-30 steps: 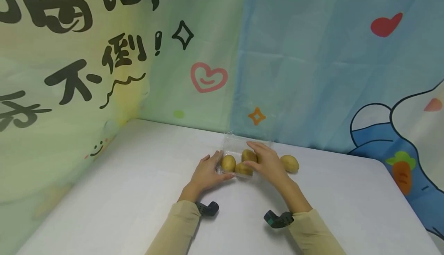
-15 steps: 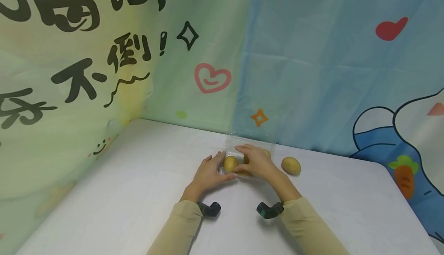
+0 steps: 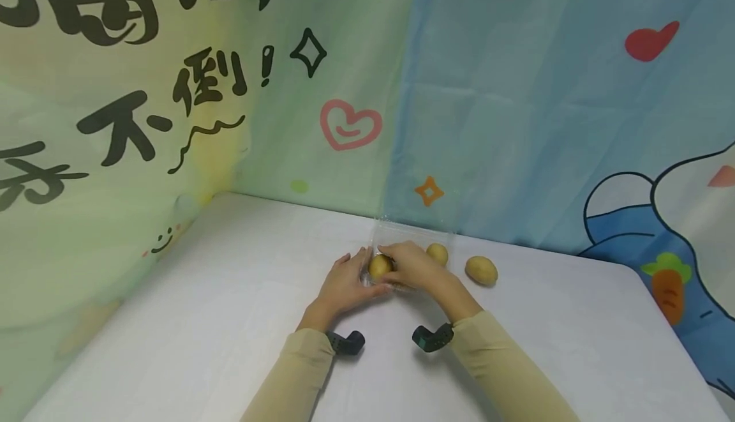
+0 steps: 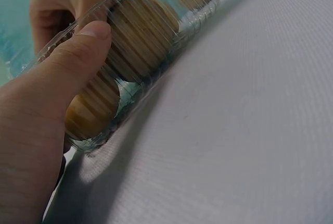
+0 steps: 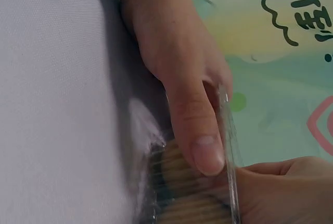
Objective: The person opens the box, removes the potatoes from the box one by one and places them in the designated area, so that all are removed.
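Observation:
A clear plastic container point(image 4: 200, 23) with ridged walls stands on the table with potatoes inside. My left hand point(image 3: 344, 283) grips its left end, thumb along the front wall in the left wrist view. My right hand point(image 3: 415, 265) reaches over the container from the right, thumb and fingers curled about the leftmost potato point(image 3: 379, 269). Another potato point(image 3: 438, 254) shows at the container's right end. In the left wrist view a large potato point(image 4: 143, 39) sits mid-container; from the head my right hand hides it. One potato point(image 3: 481, 271) lies outside, right of the container.
The container's clear lid point(image 3: 422, 208) stands raised at the back, near the printed backdrop point(image 3: 517, 122). A white cloth covers the table point(image 3: 230, 320). Dark wrist cameras sit at both wrists.
My right hand has shifted left across the container to the leftmost potato, uncovering the potato at the right end. My left hand keeps its hold on the container.

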{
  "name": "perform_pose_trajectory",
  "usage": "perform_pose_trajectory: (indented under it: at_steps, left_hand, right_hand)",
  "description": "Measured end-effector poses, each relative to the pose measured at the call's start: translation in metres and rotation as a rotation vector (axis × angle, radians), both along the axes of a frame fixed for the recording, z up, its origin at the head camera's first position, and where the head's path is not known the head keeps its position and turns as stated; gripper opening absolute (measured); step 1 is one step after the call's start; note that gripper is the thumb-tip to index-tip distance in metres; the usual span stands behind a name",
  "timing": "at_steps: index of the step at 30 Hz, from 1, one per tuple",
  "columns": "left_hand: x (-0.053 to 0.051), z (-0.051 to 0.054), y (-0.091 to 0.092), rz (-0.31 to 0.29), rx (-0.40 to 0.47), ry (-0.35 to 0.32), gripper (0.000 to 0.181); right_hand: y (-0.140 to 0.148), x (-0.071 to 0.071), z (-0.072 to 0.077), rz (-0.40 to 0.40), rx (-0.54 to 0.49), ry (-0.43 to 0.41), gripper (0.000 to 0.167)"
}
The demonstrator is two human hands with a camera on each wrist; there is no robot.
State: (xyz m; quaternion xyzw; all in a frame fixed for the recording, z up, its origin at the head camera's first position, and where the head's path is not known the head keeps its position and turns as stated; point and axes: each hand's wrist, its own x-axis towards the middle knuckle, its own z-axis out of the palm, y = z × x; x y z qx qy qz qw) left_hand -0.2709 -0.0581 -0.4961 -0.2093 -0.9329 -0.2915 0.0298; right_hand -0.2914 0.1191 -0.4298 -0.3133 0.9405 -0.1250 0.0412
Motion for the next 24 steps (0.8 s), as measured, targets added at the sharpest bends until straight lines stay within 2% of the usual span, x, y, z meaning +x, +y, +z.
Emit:
perform_pose_trajectory:
  at_steps: [4,7,12,18,24]
  left_hand:
    - [-0.001,0.002,0.0,0.006,0.002,-0.011,0.098]
    - [-0.001,0.001,0.0,0.011,0.006,-0.024,0.099]
    - [-0.002,-0.002,0.001,0.009,0.007,-0.017,0.1]
    - [-0.002,-0.002,0.001,0.006,0.021,0.008,0.1]
    - [-0.002,-0.001,0.002,0.01,0.015,-0.003,0.099]
  right_hand:
    - [-0.005,0.0,0.001,-0.031,0.019,-0.016,0.058]
    - [-0.009,0.001,0.001,-0.084,0.062,-0.034,0.062]
    - [-0.015,0.008,0.0,-0.144,0.15,0.001,0.065]
    - [-0.02,0.015,-0.001,-0.168,0.12,0.07,0.062]
    - [-0.022,0.014,-0.002,-0.173,0.107,0.071,0.061]
